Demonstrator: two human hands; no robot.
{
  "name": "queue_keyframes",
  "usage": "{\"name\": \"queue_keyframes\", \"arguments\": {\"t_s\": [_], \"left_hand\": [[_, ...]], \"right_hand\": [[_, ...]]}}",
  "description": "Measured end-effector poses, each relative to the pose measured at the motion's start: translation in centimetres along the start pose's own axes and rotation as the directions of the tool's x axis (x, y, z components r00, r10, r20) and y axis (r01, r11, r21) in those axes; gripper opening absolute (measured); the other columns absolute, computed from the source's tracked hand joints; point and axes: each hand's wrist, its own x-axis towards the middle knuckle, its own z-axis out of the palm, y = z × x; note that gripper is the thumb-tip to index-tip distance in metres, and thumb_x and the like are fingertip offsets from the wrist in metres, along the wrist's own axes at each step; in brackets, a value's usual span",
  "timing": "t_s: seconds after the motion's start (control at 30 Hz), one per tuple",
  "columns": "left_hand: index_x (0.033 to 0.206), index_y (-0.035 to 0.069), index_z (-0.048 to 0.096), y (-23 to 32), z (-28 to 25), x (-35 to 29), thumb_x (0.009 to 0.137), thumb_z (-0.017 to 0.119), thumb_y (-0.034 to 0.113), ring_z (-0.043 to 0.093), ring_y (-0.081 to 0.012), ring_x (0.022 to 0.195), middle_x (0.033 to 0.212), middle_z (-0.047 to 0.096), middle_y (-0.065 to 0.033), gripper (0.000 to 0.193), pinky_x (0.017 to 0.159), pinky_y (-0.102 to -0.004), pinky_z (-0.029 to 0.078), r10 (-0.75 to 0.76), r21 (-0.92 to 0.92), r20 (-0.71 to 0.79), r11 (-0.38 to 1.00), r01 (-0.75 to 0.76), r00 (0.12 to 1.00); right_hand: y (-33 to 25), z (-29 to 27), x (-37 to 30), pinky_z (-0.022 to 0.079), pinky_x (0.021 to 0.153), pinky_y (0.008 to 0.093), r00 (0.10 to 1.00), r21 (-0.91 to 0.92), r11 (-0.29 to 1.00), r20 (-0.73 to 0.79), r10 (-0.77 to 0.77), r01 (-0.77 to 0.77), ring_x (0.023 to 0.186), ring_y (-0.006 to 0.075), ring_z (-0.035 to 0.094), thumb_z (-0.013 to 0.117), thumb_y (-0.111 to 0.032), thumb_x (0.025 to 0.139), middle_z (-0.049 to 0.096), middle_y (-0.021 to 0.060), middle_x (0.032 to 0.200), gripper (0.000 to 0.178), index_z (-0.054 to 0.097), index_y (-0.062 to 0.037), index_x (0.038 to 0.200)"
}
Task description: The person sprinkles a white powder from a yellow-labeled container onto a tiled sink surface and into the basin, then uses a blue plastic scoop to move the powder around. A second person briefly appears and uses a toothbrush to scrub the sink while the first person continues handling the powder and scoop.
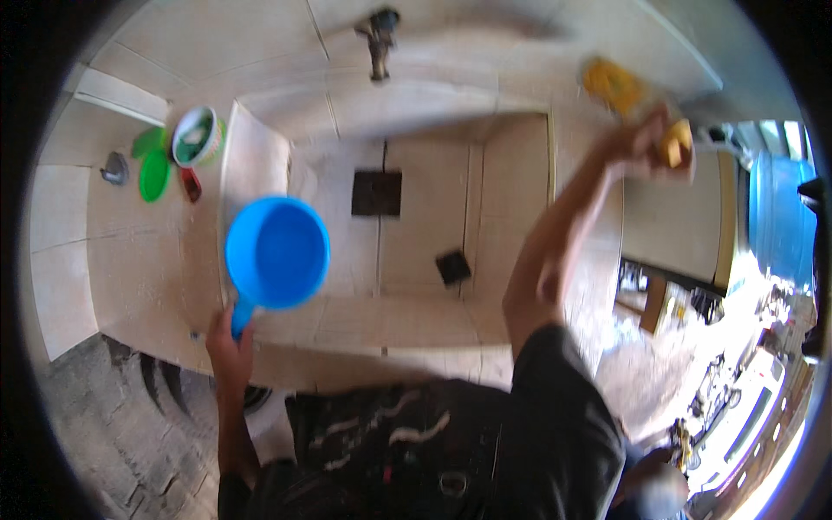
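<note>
Dipper [282, 251], blue plastic, round bowl with straight handle; held by the left hand [230, 342], whose fingers are wrapped about the handle's end. Long axis: from the left hand outward, away from the body and slightly to the right, with the bowl at the far end, mouth facing up toward the viewer, over the near left part of the tiled basin [425, 230]. Nearer hand: the left, in contact; the right hand [646, 156] is well apart, beyond the basin's opposite side, its arm outstretched. Right hand: blurred, apparently closed around a yellow item [677, 144], block-like, exact kind not legible. Just beyond the right hand and to its left: a yellow-orange piece [613, 85], flat-looking, apart from the fingers, possibly a cloth or packet. Tap [379, 52]: ahead of the left hand and to its right, past the bowl, above the basin's far side. Ahead of the left hand and to its left, on the surface [143, 251]: white tub [198, 137] with green contents, green lid [154, 176] beside it, small red item [191, 185] near its base, grey fitting [113, 170] farther left.
</note>
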Motion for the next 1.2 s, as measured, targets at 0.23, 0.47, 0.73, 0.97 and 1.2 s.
{"name": "queue_keyframes", "arguments": {"t_s": [0.23,0.47,0.73,0.97,1.2], "left_hand": [[0.113,-0.003,0.054,-0.1,0.5,-1.6,0.079,0.061,0.007,0.057,-0.0375,0.086,0.093,0.057,-0.0216,0.037,0.077,-0.0424,0.044,-0.105,-0.054,-0.015,0.993,0.104,0.994],[0.113,-0.005,0.053,0.0,0.7,-0.8,0.078,0.062,0.008,0.056,-0.0391,0.088,0.096,0.056,-0.0231,0.039,0.078,-0.0445,0.044,-0.273,-0.021,0.138,0.960,0.278,0.952],[0.112,-0.005,0.053,-1.0,1.4,-1.8,0.079,0.061,0.006,0.055,-0.0401,0.087,0.096,0.055,-0.0234,0.036,0.076,-0.0432,0.044,-0.169,-0.016,0.051,0.985,0.170,0.984],[0.112,-0.006,0.052,-0.7,1.6,-1.3,0.079,0.062,0.007,0.055,-0.0378,0.083,0.095,0.054,-0.0219,0.036,0.072,-0.0429,0.044,-0.128,-0.065,0.079,0.989,0.133,0.989],[0.112,-0.006,0.053,-0.7,0.9,-1.8,0.080,0.062,0.008,0.056,-0.0363,0.081,0.092,0.054,-0.0213,0.036,0.070,-0.0420,0.044,-0.162,-0.032,0.002,0.986,0.162,0.987]], "right_hand": [[-0.6,1.6,0.1,0.049,0.073,0.0388,0.958,0.543,0.791,0.135,0.252,-0.284,0.086,0.0214,0.050,0.075,-0.012,0.071,0.043,0.0118,0.101,0.043,0.043,-0.0063,0.100],[1.8,1.4,-0.8,0.056,0.071,0.0323,0.986,0.087,0.988,0.102,-0.134,0.125,0.085,0.0189,0.052,0.072,-0.011,0.074,0.042,0.0114,0.101,0.048,0.036,-0.0046,0.105],[-0.5,1.6,1.0,0.054,0.082,0.0351,0.982,0.040,0.991,0.132,-0.135,0.131,0.092,0.0237,0.051,0.075,-0.015,0.074,0.042,0.0108,0.103,0.049,0.038,-0.0046,0.104],[-2.5,2.2,1.4,0.046,0.075,0.0382,0.978,-0.002,0.996,0.187,0.089,-0.091,0.083,0.0221,0.049,0.072,-0.016,0.074,0.045,0.0095,0.095,0.039,0.042,-0.0064,0.098],[-4.2,1.4,1.7,0.046,0.079,0.0353,0.992,0.429,0.899,-0.045,0.120,-0.090,0.087,0.0196,0.047,0.067,-0.003,0.070,0.041,0.0066,0.095,0.039,0.040,-0.0050,0.098]]}}
